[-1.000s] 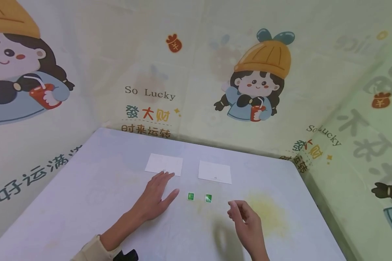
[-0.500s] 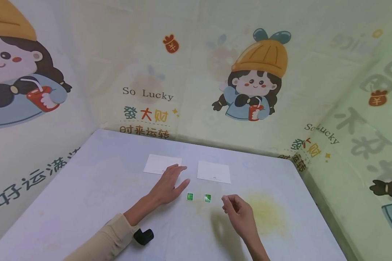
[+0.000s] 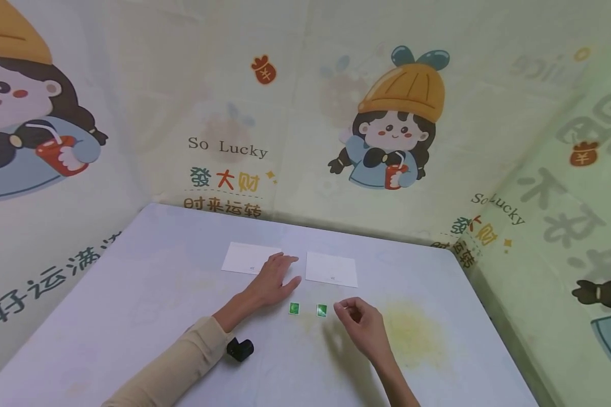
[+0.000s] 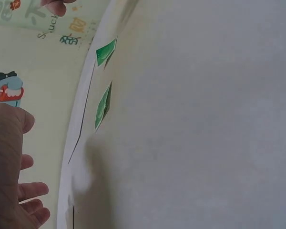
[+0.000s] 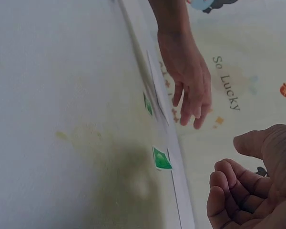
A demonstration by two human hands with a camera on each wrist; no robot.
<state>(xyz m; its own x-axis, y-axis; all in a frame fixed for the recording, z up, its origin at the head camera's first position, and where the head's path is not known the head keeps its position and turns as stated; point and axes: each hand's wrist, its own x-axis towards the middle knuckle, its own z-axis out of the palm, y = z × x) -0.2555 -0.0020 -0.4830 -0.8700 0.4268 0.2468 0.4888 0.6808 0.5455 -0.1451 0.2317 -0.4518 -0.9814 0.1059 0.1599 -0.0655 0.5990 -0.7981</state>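
Two small green stamps (image 3: 294, 308) with pale borders, the other stamp (image 3: 322, 310) to the right, lie side by side on the white table. Behind them lie two white cards, a left card (image 3: 244, 257) and a right card (image 3: 331, 269), each with a tiny dark mark. My left hand (image 3: 272, 282), fingers extended and thumb spread, hovers over the left card's near right corner and hides part of it. Just right of the right stamp, my right hand (image 3: 362, 325) hangs with loosely curled fingers. In the right wrist view its thumb stands apart from the fingers, with nothing between.
A black device (image 3: 240, 349) sits at my left wrist, beside the beige sleeve (image 3: 183, 362). A yellow stain (image 3: 412, 333) marks the table (image 3: 132, 305) on the right. Printed cloth walls (image 3: 305, 141) rise behind the table's far and side edges.
My left hand has shifted right and a little farther from me across the left card. The right hand has moved left and slightly forward, closer to the right stamp. Stamps and cards stay put.
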